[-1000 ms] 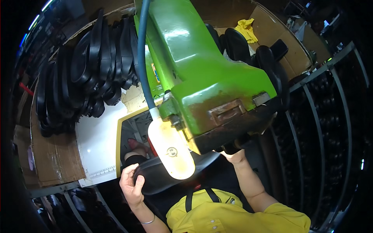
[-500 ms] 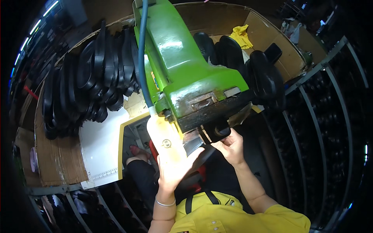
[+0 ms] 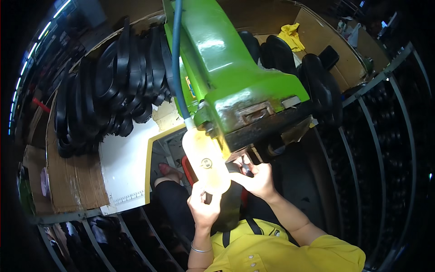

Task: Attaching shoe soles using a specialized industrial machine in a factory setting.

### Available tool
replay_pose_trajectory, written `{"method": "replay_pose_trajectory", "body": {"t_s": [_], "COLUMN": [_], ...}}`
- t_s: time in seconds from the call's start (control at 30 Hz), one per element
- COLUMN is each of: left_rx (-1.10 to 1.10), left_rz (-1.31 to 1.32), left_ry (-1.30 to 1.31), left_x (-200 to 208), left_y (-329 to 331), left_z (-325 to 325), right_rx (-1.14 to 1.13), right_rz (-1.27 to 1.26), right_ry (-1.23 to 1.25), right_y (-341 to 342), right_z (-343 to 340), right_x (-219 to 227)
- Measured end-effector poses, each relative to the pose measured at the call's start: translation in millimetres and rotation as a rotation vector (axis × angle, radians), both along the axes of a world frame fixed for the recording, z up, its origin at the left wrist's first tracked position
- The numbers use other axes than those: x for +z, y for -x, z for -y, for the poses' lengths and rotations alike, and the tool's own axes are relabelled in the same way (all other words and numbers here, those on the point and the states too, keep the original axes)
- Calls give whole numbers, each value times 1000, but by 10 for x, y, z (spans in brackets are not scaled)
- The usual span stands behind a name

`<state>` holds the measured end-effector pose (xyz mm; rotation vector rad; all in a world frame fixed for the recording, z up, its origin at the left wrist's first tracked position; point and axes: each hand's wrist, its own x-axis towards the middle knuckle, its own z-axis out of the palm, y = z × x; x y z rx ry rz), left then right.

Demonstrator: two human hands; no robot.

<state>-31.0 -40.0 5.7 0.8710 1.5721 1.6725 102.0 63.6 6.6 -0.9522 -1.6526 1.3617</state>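
A green machine with a worn dark head stands before me, and a glowing lamp hangs at its left side on a blue-grey cable. Just below the lamp, a black shoe sole is held close to my body, its upper part hidden by the lamp. My left hand is closed on the sole's left side, fingertips by the lamp's lower end. Under the machine's head, my right hand is closed with bent fingers around a small dark part; I cannot tell whether it belongs to the sole.
Many black soles stand packed on cardboard at the left, and more black soles lie right of the machine. A yellow cloth rests in the cardboard box. Metal racks flank me. A yellow-edged white board lies left.
The black sole has come down from the machine's head toward my body. My left hand has drawn back to the lamp's lower end, and my right hand has shifted left and slightly nearer.
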Motion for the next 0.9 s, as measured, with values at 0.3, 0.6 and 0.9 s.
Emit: {"method": "replay_pose_trajectory", "body": {"t_s": [0.3, 0.6, 0.9], "left_rx": [-126, -52, -71], "left_rz": [-340, -145, 267], "left_ry": [-100, -51, -156], "left_x": [-303, -217, 23], "left_y": [-215, -269, -20], "left_z": [-265, -296, -91], "right_rx": [61, 195, -30], "right_rz": [-108, 72, 262], "right_ry": [270, 495, -29], "right_y": [-503, -1234, -1201], "right_z": [424, 669, 365], "right_x": [-375, -397, -508]}}
